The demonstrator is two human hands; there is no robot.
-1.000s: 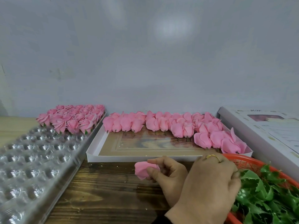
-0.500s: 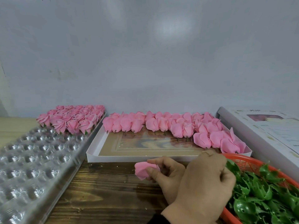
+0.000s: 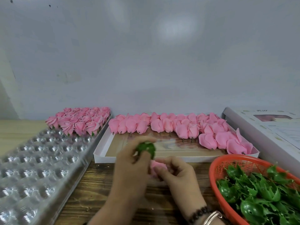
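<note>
My left hand [image 3: 129, 164] pinches a green plastic calyx [image 3: 146, 148] over the near edge of the white tray [image 3: 103, 150]. Just to its right, my right hand [image 3: 180, 177], with bracelets on the wrist, holds a pink rose head [image 3: 158, 169] low over the wooden table [image 3: 90, 198]. The calyx hangs just above and left of the rose head; the picture is blurred there, and I cannot tell whether they touch.
Pink rose heads on pegs [image 3: 178, 127] fill the tray's far and right side. A clear plastic blister tray [image 3: 37, 168] at left carries finished roses [image 3: 81, 120] at its far end. An orange basket [image 3: 215, 172] of green calyxes [image 3: 259, 192] sits at right, a white box [image 3: 267, 127] behind it.
My left hand has left the orange basket with a green calyx and swung left across to the rose head. My right hand with the rose head has shifted slightly right.
</note>
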